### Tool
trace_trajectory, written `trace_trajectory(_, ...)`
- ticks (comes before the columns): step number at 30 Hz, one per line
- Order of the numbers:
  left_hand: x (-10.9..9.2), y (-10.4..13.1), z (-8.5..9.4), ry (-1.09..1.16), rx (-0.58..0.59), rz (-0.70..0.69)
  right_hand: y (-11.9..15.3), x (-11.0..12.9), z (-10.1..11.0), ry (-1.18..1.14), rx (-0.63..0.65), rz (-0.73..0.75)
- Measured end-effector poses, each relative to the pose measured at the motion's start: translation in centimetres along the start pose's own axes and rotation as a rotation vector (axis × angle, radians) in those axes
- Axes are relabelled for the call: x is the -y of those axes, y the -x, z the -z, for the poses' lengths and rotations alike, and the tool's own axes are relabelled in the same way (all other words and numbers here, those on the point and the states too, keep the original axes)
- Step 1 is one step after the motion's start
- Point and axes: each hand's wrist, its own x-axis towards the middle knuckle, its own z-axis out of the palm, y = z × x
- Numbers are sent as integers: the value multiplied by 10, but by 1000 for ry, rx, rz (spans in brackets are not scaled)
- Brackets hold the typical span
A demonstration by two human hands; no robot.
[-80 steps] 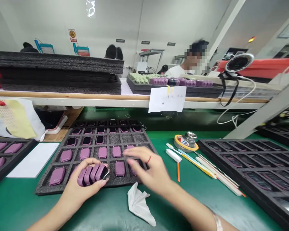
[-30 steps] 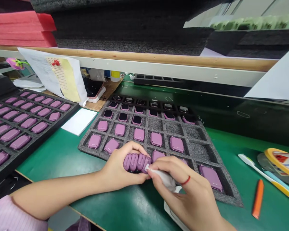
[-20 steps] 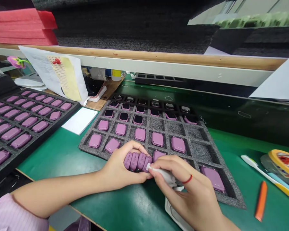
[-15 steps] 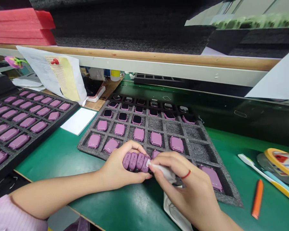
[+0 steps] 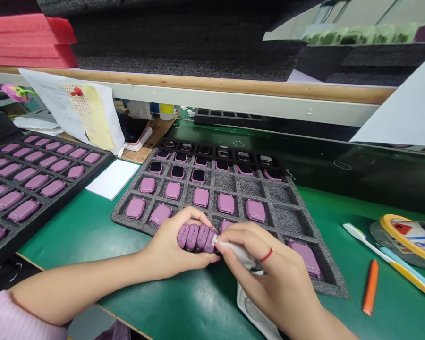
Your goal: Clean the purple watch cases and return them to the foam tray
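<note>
My left hand [image 5: 173, 250] is closed around a row of several purple watch cases [image 5: 192, 237], standing side by side on edge between thumb and fingers. My right hand [image 5: 269, 264] pinches a white cloth [image 5: 241, 252], and a tip of it touches the rightmost case in the row. More of the cloth hangs below my right palm. Behind both hands lies a dark grey foam tray [image 5: 290, 219]. Its compartments hold purple watch cases [image 5: 200, 197] back side up, and watches with black screens [image 5: 177, 172] fill parts of the farther rows.
Another foam tray [image 5: 62, 196] of purple cases lies at left, beside a white pad [image 5: 114, 179]. An orange stick [image 5: 370, 287], a toothbrush [image 5: 363, 243] and a roll of tape [image 5: 393, 224] lie at right. A shelf edge [image 5: 212, 87] crosses above the green table [image 5: 156, 302].
The whole view has shifted slightly, so everything sits a little farther left. Both hands keep nearly the same grip, with the cloth tip still against the rightmost case.
</note>
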Motion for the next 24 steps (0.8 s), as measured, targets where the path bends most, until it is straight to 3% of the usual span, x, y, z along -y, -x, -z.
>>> trace_trajectory(11,1,0,0,16,9,-14,1,-2,2,37,5,20)
trace_trajectory(17,3,-2,1,17,15,-19,1,8,0,-16,33,14)
trace_trajectory(24,2,-2,2,-24,-7,-30,-4,-2,1,5,11,-74)
